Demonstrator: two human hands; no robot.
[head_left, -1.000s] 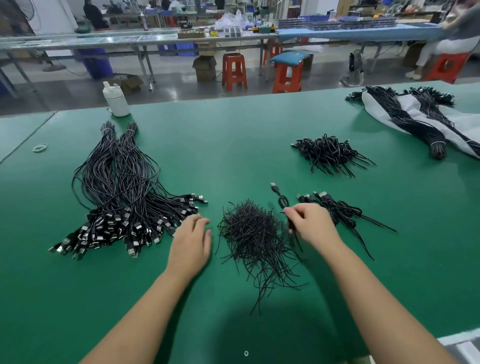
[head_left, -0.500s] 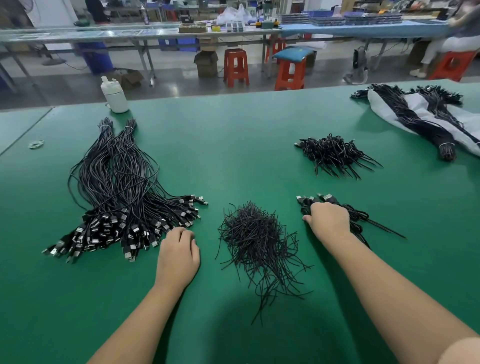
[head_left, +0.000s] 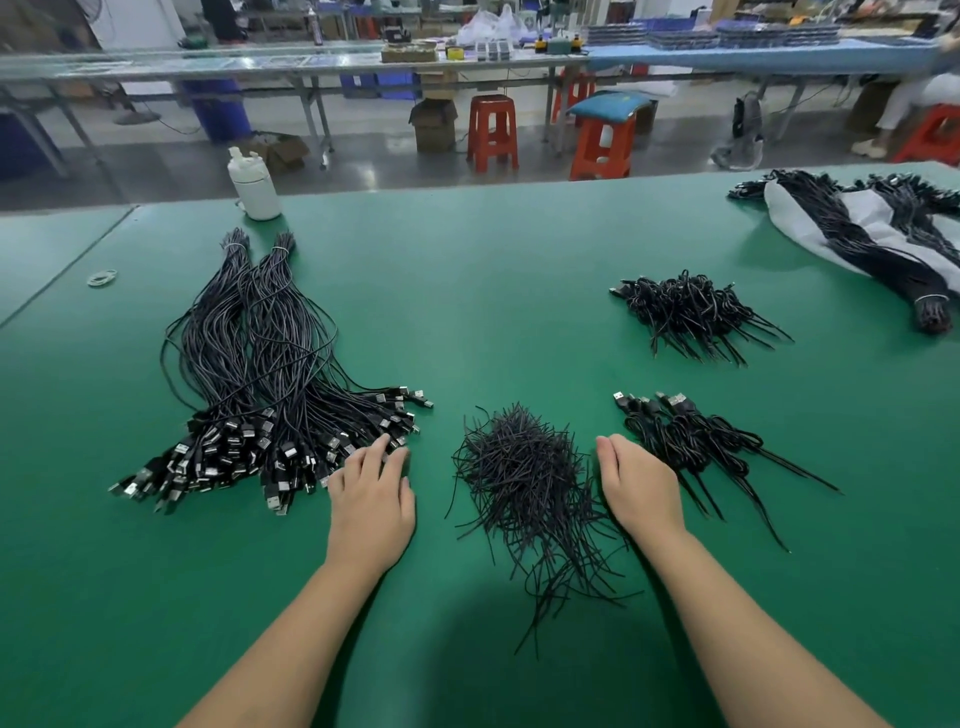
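Both of my hands lie empty, fingers extended: left hand (head_left: 371, 499) flat on the green table (head_left: 493, 291), fingertips touching the plug ends of the long cable bundle (head_left: 260, 395); right hand (head_left: 641, 486) on edge between the twist-tie pile (head_left: 519, 478) and the coiled cables (head_left: 691, 441), just beside both.

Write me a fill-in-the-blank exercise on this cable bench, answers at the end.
The pile of black ties lies ____ the left hand and the right hand.
The table has a ____ cover.
The bottle at its far edge is ____.
The long cables lie on the ____ side of the ties.
Missing words: between; green; white; left.
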